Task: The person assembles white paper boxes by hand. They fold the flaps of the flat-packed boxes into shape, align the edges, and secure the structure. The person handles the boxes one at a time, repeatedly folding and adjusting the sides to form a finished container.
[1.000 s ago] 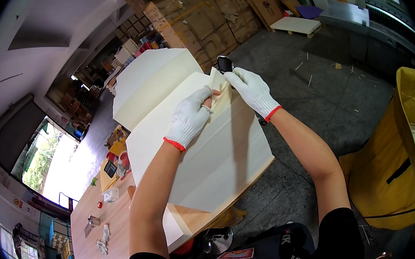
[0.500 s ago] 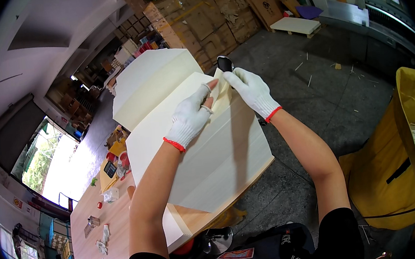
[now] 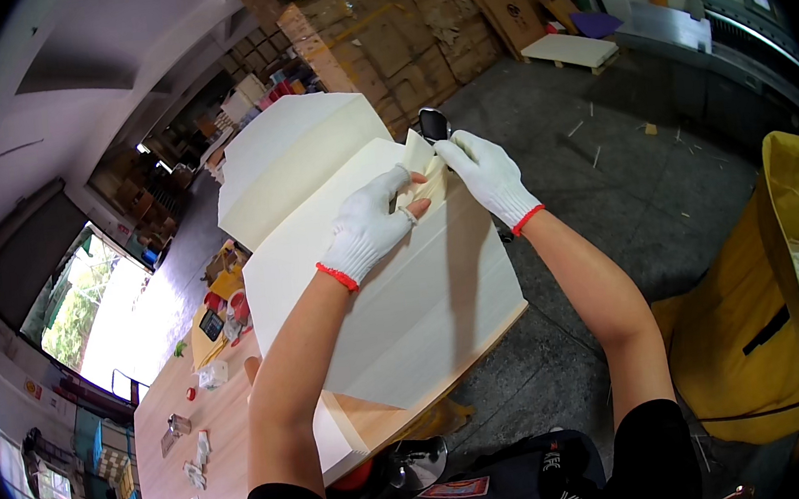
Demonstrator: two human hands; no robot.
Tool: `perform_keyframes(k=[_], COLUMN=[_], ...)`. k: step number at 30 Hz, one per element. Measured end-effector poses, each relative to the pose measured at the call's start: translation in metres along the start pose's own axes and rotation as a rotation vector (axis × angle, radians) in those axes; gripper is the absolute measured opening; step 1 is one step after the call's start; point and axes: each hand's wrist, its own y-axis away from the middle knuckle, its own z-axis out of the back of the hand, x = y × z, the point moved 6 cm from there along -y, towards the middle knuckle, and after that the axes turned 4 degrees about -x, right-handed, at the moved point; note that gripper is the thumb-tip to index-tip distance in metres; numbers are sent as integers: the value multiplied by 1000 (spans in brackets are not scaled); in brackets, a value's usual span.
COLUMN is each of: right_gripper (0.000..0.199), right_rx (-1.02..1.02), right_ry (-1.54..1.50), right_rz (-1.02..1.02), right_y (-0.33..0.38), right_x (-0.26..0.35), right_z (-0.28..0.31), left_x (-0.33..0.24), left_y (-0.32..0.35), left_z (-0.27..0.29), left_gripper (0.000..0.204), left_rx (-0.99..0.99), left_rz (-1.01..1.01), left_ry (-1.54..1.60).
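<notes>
A tall stack of cream paper [image 3: 359, 330] stands on the wooden table before me. At its far right corner several sheets [image 3: 422, 165] are bent up in a curl. My right hand [image 3: 485, 172], in a white knit glove with a red cuff, pinches the edge of these raised sheets. My left hand [image 3: 368, 222] wears a matching glove with bare thumb and index fingertips. It lies on top of the stack, those two fingertips apart and touching the paper beside the curl. A second cream stack [image 3: 299, 158] rises just beyond.
The wooden table [image 3: 164, 455] at left carries a calculator [image 3: 210, 323], a metal cup [image 3: 179, 424] and crumpled scraps. A large yellow bag [image 3: 744, 332] of paper strips stands at right. Wrapped cardboard stacks [image 3: 388, 34] and a machine [image 3: 714, 17] are farther back.
My left hand has slid slightly right, its fingertips moving down and away from the curled corner. The bent sheets stand a little differently. My right hand has barely shifted and still pinches the edge.
</notes>
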Motion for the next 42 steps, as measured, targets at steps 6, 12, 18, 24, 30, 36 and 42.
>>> perform_keyframes(k=[6,12,18,24,30,36,42], right_gripper=[50,48,41,58,62,75,73], right_rx=[32,-63,48,354,660,545,450], right_ry=[42,112,-50,147,558,676,550], right_rz=[-32,37,188,823,892,912,1013], right_y=[0,1,23,106,180,197,198], right_x=[-1,4,75,170,193,186,182], right_z=[0,32,11,-101,-192,-205,-202], left_x=[2,-7,17,94,162,244,300], left_y=[1,24,18,34,150,251,299], left_z=[-4,14,44,177,248,229,197], left_gripper=[41,52,38,42,23,40,45], left_rx=[-45,-159,-81,-608,-1155,-1394,-1558], left_rz=[-138,-113,-60,242,-2,-61,108], left_ry=[-7,-311,-492,-23,893,1243,1371])
